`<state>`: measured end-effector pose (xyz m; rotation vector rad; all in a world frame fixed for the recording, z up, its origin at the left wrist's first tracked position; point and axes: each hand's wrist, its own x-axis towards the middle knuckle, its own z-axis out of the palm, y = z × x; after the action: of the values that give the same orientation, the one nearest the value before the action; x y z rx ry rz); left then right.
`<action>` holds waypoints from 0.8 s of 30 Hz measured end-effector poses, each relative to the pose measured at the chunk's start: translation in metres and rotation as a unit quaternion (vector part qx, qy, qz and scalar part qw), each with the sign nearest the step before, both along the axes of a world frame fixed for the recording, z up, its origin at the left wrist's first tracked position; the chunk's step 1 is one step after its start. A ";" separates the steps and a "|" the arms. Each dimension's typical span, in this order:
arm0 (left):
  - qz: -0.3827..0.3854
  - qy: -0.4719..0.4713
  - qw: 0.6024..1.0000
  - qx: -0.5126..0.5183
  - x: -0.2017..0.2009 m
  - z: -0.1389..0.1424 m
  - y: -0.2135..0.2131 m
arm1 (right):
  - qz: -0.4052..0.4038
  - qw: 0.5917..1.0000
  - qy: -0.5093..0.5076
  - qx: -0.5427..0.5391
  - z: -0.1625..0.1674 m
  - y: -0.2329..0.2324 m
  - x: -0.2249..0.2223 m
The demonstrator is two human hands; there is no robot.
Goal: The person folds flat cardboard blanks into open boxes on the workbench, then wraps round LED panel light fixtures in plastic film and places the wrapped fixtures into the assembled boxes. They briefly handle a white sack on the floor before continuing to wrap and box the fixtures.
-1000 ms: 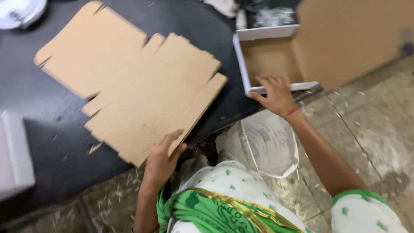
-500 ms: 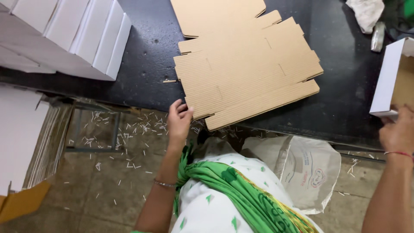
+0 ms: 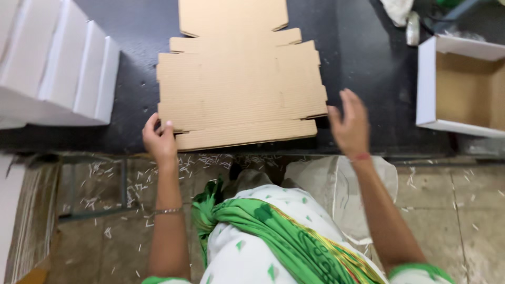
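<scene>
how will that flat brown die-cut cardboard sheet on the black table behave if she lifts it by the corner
The flat brown corrugated cardboard sheet is thin and broad, so it is probably light. Lifted at the corner by the left hand, it would likely sag or fold along its creases and cut flaps. On the smooth black table it should slide easily when pushed.

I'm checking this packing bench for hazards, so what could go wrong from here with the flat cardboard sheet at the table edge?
1. The flat cardboard sheet lies flush with the dark table's near edge; only the left hand touches its corner, so it might slide off.
2. The right hand is open beside the sheet's cut edge, which could perhaps nick the fingers.
3. Paper scraps litter the floor, a possible slip hazard.
</scene>
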<state>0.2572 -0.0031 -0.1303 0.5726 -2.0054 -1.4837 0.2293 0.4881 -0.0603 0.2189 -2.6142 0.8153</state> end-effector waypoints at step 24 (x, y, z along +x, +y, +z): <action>-0.157 -0.009 0.855 0.494 0.044 0.104 0.084 | -0.027 0.661 -0.289 -0.692 0.043 -0.010 0.018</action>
<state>0.3008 0.0812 -0.0268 0.6485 -1.2333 -2.7130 0.2470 0.4782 -0.0175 -0.6393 -1.5694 2.8298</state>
